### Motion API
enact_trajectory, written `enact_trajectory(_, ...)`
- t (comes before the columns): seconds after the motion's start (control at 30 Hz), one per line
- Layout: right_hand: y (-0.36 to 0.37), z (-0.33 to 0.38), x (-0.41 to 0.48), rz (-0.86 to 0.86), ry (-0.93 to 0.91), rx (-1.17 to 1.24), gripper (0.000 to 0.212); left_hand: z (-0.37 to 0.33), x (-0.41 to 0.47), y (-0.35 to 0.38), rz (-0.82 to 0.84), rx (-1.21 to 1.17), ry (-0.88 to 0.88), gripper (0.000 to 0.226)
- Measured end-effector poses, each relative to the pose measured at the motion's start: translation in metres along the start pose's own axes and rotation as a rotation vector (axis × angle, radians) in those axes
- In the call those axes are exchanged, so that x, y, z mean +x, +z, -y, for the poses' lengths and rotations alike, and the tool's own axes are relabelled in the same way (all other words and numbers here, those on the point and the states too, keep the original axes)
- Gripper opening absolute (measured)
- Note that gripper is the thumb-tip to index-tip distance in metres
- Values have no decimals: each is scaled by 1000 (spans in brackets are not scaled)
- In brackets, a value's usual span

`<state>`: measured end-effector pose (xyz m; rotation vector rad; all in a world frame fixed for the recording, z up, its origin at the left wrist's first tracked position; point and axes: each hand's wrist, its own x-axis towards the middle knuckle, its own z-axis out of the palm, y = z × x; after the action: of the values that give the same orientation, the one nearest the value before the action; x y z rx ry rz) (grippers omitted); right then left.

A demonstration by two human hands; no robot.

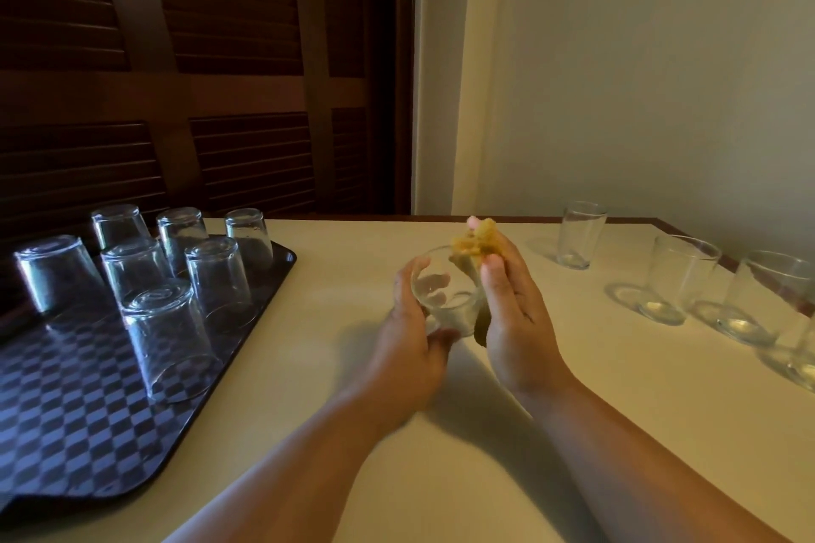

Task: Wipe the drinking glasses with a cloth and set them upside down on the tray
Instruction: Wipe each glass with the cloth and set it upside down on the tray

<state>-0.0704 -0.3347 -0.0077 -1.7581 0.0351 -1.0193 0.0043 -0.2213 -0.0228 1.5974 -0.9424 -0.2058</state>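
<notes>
At frame centre the left hand (410, 322) curls its fingers (418, 265) round a smooth, tapered clear glass (445, 298) held over the worktop (286, 344). The right hand (511, 313) pinches a crumpled, nubbly yellow cloth (474, 245) against its rim. The glass is slick and hard, so it could slip from that one-handed hold if the cloth drags too firmly. Set down carelessly on the glossy checkered tray (66, 432) at lower left, it could knock the close-packed upturned glasses (218, 278); upright glasses (681, 278) wait at right.
</notes>
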Motion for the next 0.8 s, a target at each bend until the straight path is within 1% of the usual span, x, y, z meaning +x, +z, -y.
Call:
enact_trajectory(0.07,-4,-6,4,-21,74,16,45,0,2,-1,-73,-43,53,85)
enact_trajectory(0.17,-6,-10,4,-31,146,60,43,2,2,0,-90,-76,26,76)
enact_trajectory(0.27,3,-2,-2,19,96,23,47,4,3,1,-140,13,9,65)
enact_trajectory(0.3,6,-1,-4,37,69,13,46,4,4,0,-160,7,11,62)
enact_trajectory(0.33,7,1,-6,53,56,10,45,4,6,-1,-177,-54,-7,57)
enact_trajectory(0.37,7,-2,-5,51,57,-5,45,3,6,-1,-161,-64,-9,54)
enact_trajectory(0.43,5,-11,0,32,86,-22,49,0,5,-2,-155,11,33,60)
enact_trajectory(0.5,-1,-17,5,-10,169,-5,54,0,1,1,-130,33,35,63)
enact_trajectory(0.57,-4,-18,6,-45,200,35,48,-1,-3,4,-15,18,33,69)
enact_trajectory(0.63,-2,-11,4,-30,167,35,44,-3,-4,6,70,34,-19,81)
enact_trajectory(0.7,2,-6,0,7,107,39,50,-6,-3,4,37,-69,-75,80)
enact_trajectory(0.73,3,-5,0,16,94,55,52,-7,-1,3,-1,-109,-70,77)
enact_trajectory(0.8,1,-5,2,14,102,47,51,-8,1,1,-74,-83,-3,81)
